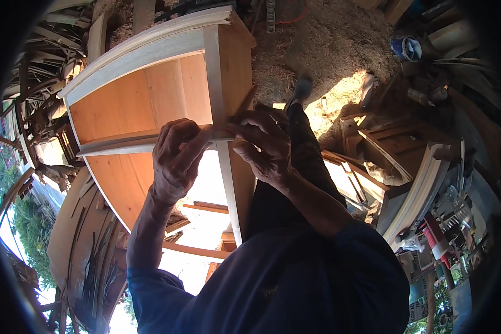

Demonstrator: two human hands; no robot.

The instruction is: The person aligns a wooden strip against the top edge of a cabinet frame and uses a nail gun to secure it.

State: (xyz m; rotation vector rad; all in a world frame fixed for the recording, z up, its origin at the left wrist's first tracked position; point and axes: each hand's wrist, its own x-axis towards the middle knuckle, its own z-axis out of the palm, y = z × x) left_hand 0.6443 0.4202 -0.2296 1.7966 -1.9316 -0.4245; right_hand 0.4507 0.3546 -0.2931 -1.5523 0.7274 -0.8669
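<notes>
Bare smooth matt wood cabinet frame [167,94], pale unpainted edges, rough sawdust floor [323,50]

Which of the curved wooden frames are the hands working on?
The big one at centre-left, with pale edging and orange panels. Both hands pinch its crossbar joint; the frame at right lies untouched.

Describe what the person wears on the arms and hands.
Both hands are bare: no gloves, rings or watch show on the left hand or the right hand. Dark blue sleeves are pushed up, so the forearms are uncovered. Veins and knuckles stand out on both.
</notes>
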